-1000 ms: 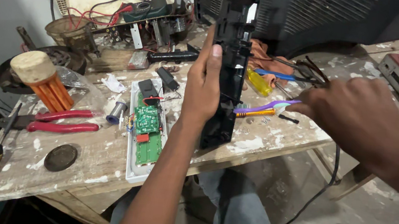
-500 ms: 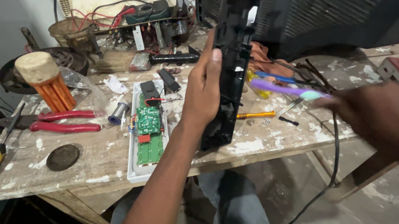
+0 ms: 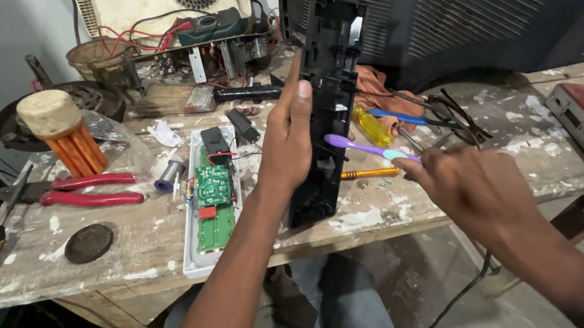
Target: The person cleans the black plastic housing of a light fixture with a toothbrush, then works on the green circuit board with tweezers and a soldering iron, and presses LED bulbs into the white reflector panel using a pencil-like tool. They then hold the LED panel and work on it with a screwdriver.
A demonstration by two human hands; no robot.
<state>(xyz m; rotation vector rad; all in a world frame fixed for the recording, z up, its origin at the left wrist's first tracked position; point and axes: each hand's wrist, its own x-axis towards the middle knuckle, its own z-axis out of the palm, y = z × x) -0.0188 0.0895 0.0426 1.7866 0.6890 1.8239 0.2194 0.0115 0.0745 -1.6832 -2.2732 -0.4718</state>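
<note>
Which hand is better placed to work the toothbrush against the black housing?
Right. The right hand already holds the purple toothbrush, its head against the upright black housing. The left hand has its grip around that housing, steadying it, so it probably should not let go.

A single head-worn camera looked steeply down from close above the paint-spattered wooden workbench point(image 3: 147, 235), facing its far edge; no second view overlapped.

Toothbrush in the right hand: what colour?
Purple handle with a light teal section near the fingers; toothbrush held by the right hand, seen in the head view.
</note>
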